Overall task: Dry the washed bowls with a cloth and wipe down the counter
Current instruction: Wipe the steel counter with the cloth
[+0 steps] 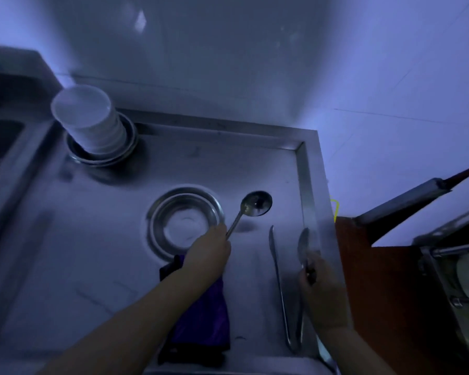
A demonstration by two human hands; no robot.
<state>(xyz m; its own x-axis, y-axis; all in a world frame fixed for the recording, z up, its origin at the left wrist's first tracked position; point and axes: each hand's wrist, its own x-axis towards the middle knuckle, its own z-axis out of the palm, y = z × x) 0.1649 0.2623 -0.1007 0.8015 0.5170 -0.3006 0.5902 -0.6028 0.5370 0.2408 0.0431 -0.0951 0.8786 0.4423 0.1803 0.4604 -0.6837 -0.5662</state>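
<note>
Bowls (92, 125) stacked; left hand (206, 255) grips ladle (255, 204), right hand (320, 285) grips spoon (303, 244); cloth (201, 320) idle, worktop (92, 253) probably unwiped.

white bowls (88, 123) stacked, far-left | purple cloth (201, 315) apparently crumpled, near edge

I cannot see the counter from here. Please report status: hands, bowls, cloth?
Left hand holds ladle; right hand holds spoon. Metal bowl on counter, white bowls stacked. Cloth lies under left arm, tongs beside.
</note>
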